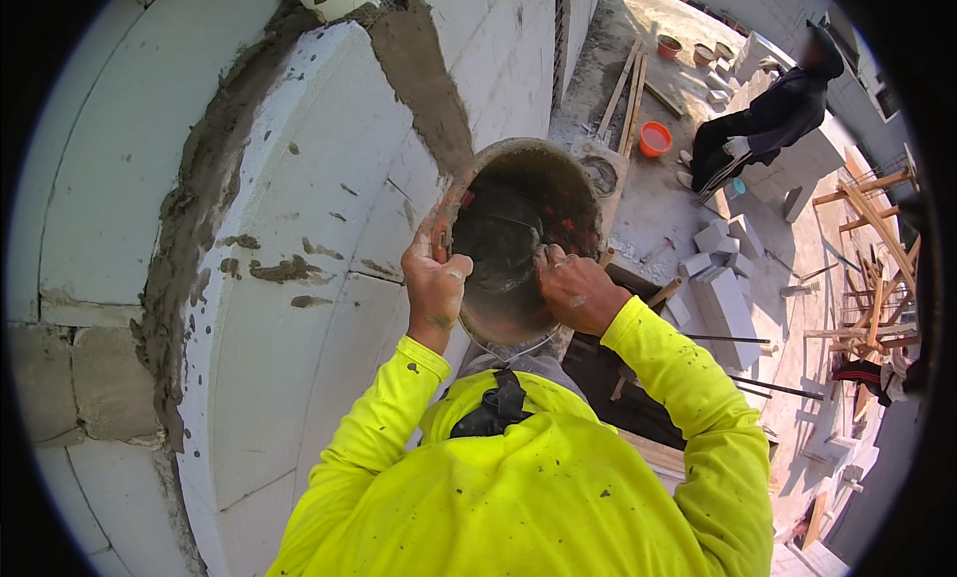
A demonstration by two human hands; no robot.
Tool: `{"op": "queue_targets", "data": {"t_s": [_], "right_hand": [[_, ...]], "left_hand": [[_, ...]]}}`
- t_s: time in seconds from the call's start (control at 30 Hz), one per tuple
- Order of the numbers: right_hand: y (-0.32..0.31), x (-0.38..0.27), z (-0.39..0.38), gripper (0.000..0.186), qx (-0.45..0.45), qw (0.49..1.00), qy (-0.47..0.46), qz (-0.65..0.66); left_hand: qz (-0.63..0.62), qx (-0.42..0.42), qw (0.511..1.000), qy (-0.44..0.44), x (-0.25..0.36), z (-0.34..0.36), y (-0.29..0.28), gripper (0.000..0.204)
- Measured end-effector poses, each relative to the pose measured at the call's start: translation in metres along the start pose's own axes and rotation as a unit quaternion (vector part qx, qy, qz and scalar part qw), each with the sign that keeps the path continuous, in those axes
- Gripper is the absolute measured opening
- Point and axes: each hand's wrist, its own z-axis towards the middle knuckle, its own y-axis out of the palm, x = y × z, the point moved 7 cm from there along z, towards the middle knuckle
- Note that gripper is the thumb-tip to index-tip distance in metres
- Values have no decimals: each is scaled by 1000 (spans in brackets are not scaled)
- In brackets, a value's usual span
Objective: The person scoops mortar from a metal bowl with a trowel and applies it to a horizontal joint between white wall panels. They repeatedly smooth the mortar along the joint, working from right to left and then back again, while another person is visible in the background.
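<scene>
A mortar-smeared bucket (503, 313) is in front of my body, its mouth facing up and its wire handle hanging on the near side. My left hand (436, 286) is closed on the bucket's left rim, thumb toward the opening. At the bucket's right side, my right hand (580, 290) is curled into a fist, fingers reaching over the mouth. Whatever that fist grips is hidden. Dark wet mortar and a flat shape I cannot make out show inside the bucket. To the left stands a white block wall (329, 168) with grey mortar (204, 193) along its joint.
A co-worker in dark clothes (763, 124) stands at the far right by a low block wall. An orange bucket (654, 139), long planks (630, 97) and loose white blocks (723, 308) lie below. A dark gap (633, 408) is at my right, beside boards.
</scene>
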Motion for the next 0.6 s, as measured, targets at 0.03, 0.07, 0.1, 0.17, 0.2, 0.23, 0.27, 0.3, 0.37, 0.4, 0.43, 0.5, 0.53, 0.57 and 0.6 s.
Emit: {"op": "queue_targets", "data": {"t_s": [0.03,0.07,0.1,0.17,0.2,0.23,0.27,0.3,0.37,0.4,0.43,0.5,0.53,0.57,0.6], "right_hand": [[9,3,2,39,-52,998,18,-13],[16,3,0,39,-104,995,5,1],[27,1,-3,39,-183,983,-9,18],[9,16,-3,35,-65,996,53,-25],[0,21,-6,34,-2,996,86,-39],[-13,28,-9,33,77,987,128,-66],[0,16,-8,23,-15,998,30,-58],[-8,5,-8,18,48,997,-35,-51],[12,1,-10,17,-104,994,-19,6],[0,6,-5,18,-27,999,19,-22],[-5,8,-3,19,3,998,54,-42],[-11,1,2,20,38,996,59,-50],[-12,-8,4,20,46,998,28,-37],[-18,-16,6,20,76,997,-24,-12],[-12,-22,5,19,21,998,-57,12]], "left_hand": [[-6,-4,1000,-3,1,2,0,69],[-19,-1,1000,1,3,1,0,70],[-5,-5,1000,-5,3,3,0,71],[1,16,1000,-5,3,-1,-1,71],[6,10,1000,-8,1,-3,1,72],[11,1,1000,-8,-1,-5,5,72],[20,-15,1000,-5,-2,-2,8,72],[21,0,1000,9,-1,-2,6,71],[25,23,999,42,3,-3,3,69],[26,19,999,34,1,-4,4,69],[19,17,999,37,1,-4,4,69],[11,15,999,34,-1,-6,4,69],[12,15,999,31,-1,-6,4,69],[16,6,999,30,-1,-7,5,69],[9,14,1000,25,-1,-7,2,69]]}}
